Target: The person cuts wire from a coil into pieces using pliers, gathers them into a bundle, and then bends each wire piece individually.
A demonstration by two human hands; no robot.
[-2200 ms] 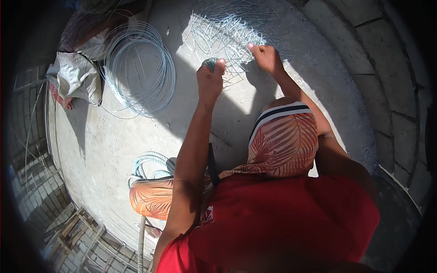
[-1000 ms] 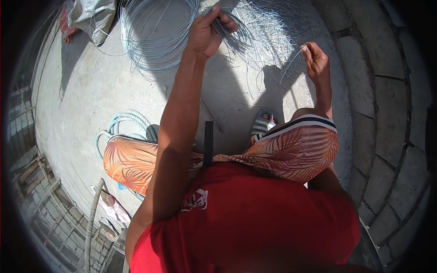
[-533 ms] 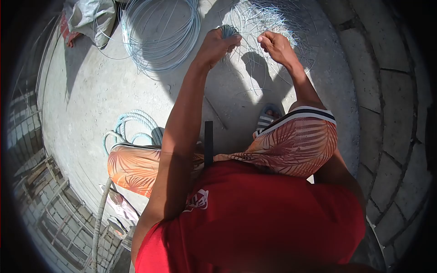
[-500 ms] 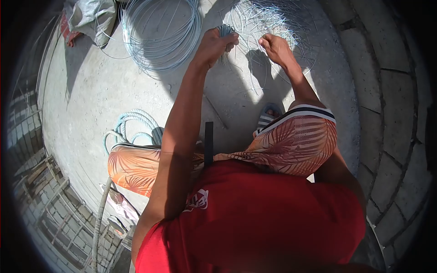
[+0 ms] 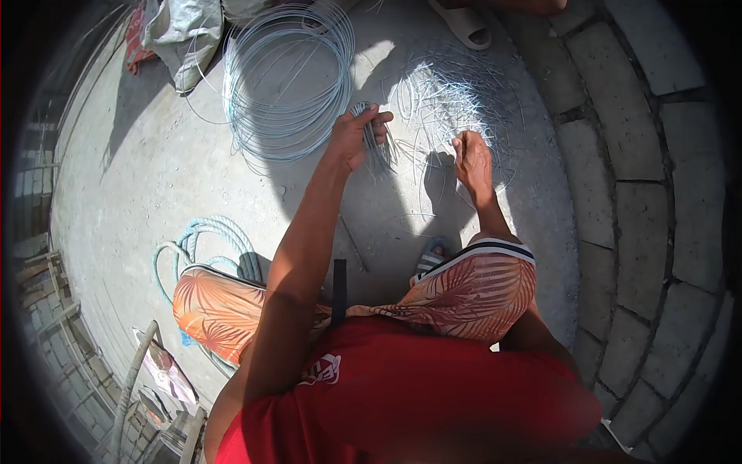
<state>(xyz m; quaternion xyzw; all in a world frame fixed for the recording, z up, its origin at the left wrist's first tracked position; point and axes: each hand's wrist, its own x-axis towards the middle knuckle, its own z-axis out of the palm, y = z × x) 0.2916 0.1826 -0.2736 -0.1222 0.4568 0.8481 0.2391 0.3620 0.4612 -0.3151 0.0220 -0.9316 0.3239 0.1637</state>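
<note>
I crouch on a concrete floor (image 5: 154, 178). My left hand (image 5: 357, 136) is closed around a bundle of short cut wire pieces (image 5: 376, 147) that hang down from my fist. My right hand (image 5: 471, 158) reaches down into a loose pile of cut wires (image 5: 456, 100) spread on the floor, fingers pinching at one piece. A large coil of grey wire (image 5: 286, 81) lies just left of my left hand.
A grey sack (image 5: 185, 35) lies at the back left. A pale green rope (image 5: 197, 243) is coiled by my left knee. A curved block wall (image 5: 641, 178) runs along the right. Another person's sandalled foot (image 5: 464, 22) stands beyond the wire pile.
My right hand has dropped from beside the bundle down into the loose wire pile. My left hand keeps the bundle. The view has shifted so more floor shows ahead.
</note>
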